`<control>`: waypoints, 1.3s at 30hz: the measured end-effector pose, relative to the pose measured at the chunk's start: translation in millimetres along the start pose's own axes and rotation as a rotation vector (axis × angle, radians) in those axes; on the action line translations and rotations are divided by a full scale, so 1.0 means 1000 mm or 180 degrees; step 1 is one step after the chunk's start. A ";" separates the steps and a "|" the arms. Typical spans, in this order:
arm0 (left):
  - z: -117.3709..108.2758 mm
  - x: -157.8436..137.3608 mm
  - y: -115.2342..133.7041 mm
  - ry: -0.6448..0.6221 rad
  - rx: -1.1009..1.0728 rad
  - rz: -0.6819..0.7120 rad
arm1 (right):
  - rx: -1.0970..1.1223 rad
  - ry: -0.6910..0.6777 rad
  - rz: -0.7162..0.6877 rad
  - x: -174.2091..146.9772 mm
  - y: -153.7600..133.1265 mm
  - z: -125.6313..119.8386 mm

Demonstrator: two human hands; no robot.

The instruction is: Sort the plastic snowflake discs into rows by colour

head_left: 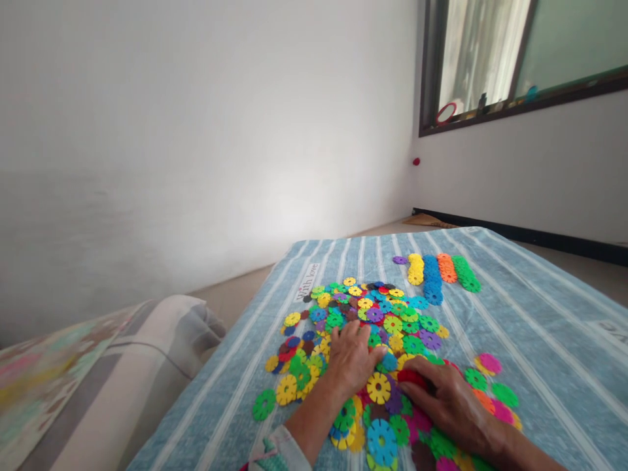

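Note:
A loose heap of notched plastic discs [379, 388] in many colours lies on the cloth-covered table. My left hand [352, 361] rests on the middle of the heap, palm down, with the fingers apart and touching discs. Just to its right, my right hand [449, 400] pinches red notched discs [412, 378] between thumb and fingers; how many is hidden. Beyond the heap, overlapping discs form single-colour rows: yellow [416, 269], blue [432, 281], orange [446, 268] and green [466, 275]. One purple disc [400, 260] lies left of them.
The blue striped cloth [245, 366] covers the table. A cushion or folded bedding [142, 366] stands at the lower left. Past the table are a white wall [206, 131] and a dark-framed window [426, 85] with a small red-rimmed mirror [446, 114] on its sill.

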State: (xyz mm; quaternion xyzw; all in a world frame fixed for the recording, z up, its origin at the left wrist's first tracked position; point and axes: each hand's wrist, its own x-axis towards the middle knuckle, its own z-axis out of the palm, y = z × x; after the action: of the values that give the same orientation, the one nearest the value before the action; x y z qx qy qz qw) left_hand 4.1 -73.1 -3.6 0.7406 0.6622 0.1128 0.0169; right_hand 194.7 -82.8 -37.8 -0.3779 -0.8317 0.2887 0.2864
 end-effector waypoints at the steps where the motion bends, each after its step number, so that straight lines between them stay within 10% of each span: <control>1: 0.002 -0.002 0.001 -0.0059 -0.0036 0.0068 | -0.0008 -0.0026 0.0014 0.000 0.001 0.001; 10: -0.005 -0.008 0.004 -0.0042 -0.0381 0.0400 | 0.0060 -0.0042 -0.0059 -0.006 0.016 0.009; 22: -0.073 -0.035 -0.124 -0.0554 0.0136 -0.1029 | 0.0228 0.0174 -0.0214 -0.001 0.000 -0.001; 39: -0.067 -0.025 -0.132 -0.0310 -0.0719 -0.1164 | 0.0108 0.0098 -0.0122 -0.002 0.003 -0.002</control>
State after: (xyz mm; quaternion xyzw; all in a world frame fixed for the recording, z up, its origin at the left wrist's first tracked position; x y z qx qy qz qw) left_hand -139.5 -90.2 34.9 0.6062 0.7670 0.1454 0.1520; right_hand 198.4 -82.3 -38.7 -0.3614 -0.8293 0.2914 0.3110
